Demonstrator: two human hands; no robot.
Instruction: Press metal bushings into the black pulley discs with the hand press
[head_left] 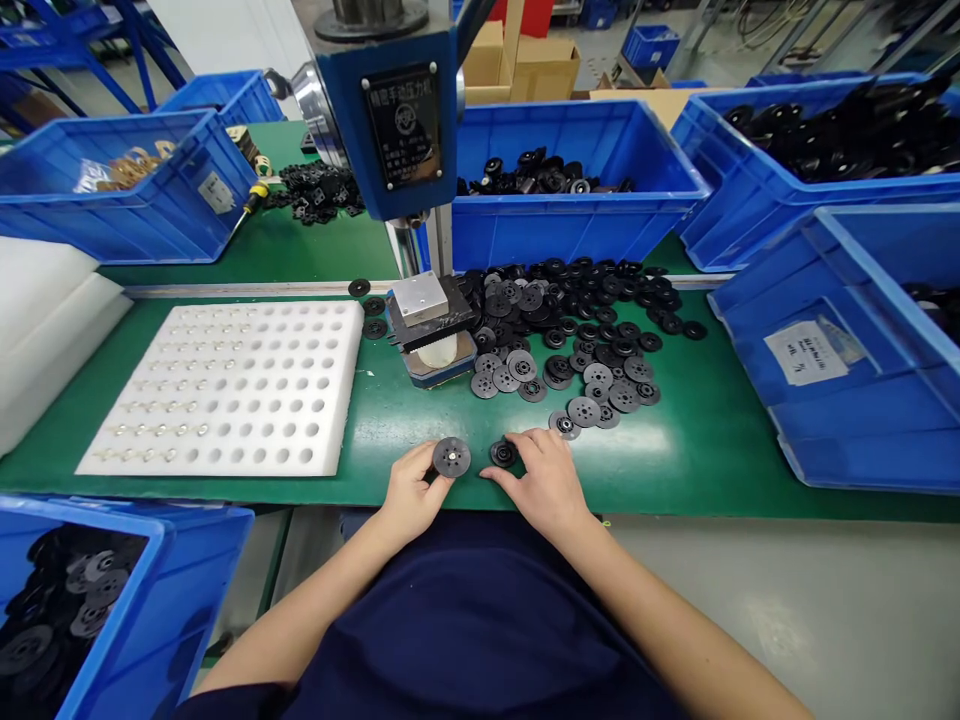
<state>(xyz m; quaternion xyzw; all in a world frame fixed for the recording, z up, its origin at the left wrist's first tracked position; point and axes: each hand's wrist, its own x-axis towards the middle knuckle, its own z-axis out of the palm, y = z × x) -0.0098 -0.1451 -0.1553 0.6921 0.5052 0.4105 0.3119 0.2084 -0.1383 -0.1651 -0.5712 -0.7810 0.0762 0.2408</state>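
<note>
My left hand [411, 490] is closed on a dark grey round disc [451, 457], holding it up at the near edge of the green mat [697, 440]. My right hand [541, 478] rests on the mat just to the right, fingers curled with the tips on a smaller black disc [503, 454]. A loose pile of black and grey discs [577, 330] spreads over the mat beyond my right hand. A blue hand press [390, 110] stands behind, with its metal die block [429, 320] in front of both hands.
A white foam tray [225, 385] with rows of holes lies left of the press. Blue bins of black parts stand at the back [570, 220], the right [862, 340] and the near left [90, 600]. Another blue bin [120, 190] sits back left.
</note>
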